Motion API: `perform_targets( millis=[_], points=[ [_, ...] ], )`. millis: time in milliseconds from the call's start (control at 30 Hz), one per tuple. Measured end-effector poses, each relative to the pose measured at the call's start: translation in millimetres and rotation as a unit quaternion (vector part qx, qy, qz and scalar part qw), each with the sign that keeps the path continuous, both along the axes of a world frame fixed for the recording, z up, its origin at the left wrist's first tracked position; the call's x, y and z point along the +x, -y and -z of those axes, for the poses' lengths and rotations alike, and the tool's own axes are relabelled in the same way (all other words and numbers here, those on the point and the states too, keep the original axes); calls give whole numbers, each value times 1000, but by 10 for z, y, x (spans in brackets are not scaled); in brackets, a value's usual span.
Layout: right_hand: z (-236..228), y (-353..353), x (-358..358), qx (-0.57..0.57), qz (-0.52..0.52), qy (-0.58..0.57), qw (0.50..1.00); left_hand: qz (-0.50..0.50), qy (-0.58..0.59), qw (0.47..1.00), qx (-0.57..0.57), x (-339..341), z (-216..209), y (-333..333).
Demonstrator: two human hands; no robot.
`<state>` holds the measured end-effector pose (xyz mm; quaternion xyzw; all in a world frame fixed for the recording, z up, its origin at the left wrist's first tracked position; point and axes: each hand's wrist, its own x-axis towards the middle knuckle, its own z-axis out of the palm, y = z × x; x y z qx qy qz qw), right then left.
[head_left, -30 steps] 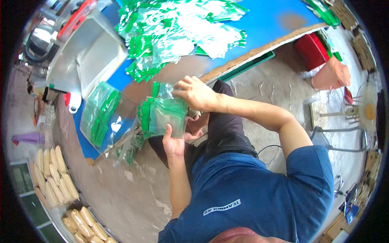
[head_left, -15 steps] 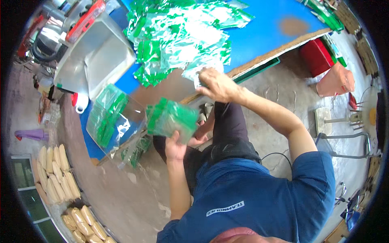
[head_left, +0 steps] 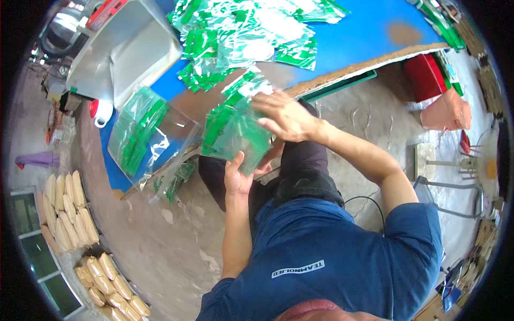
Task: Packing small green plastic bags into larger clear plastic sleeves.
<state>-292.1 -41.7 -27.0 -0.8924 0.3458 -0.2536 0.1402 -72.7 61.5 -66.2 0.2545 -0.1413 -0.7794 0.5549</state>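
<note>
My left hand [head_left: 237, 176] is closed around the lower edge of a stack of flat green-and-clear plastic packets [head_left: 235, 136], its thumb on top. Over the upper right of the stack is my right hand [head_left: 284, 115], slightly blurred, its fingers closed on a shiny green-and-silver packet [head_left: 243, 88] that overlaps the stack's far end. Beyond the hands, a loose pile of similar packets [head_left: 241, 43] covers part of the blue table [head_left: 369, 35]. To the left, a large clear bag [head_left: 142, 131] with green packets inside lies on the table's near corner.
A translucent plastic bin [head_left: 144, 53] and a white jug with a red lid [head_left: 101, 112] stand at the left. Right of the table are a red container [head_left: 424, 77] and an orange-pink bag [head_left: 447, 111]. Stacked tan packages [head_left: 67, 214] line the left wall.
My right hand has come from the pile's near edge toward the stack, bringing a packet over it. My left hand and the stack have shifted slightly toward the right hand.
</note>
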Motion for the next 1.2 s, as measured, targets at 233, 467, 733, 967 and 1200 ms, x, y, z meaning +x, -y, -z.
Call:
perform_targets(
  millis=[233,467,733,967,1200],
  points=[
    [-7,465,-156,-105,281,83,950,-23,0,999,31,21,138,50],
    [156,49,-94,-83,138,53,986,-17,-165,986,24,244,391,-118],
    [242,63,-115,-127,162,147,967,76,-264,960,-45,76,41,-89],
    [292,31,-30,-154,117,81,978,73,-64,990,-104,49,-34,-132],
    [235,-63,418,131,231,524,809,48,-112,986,-114,-38,-61,-105]
  ],
)
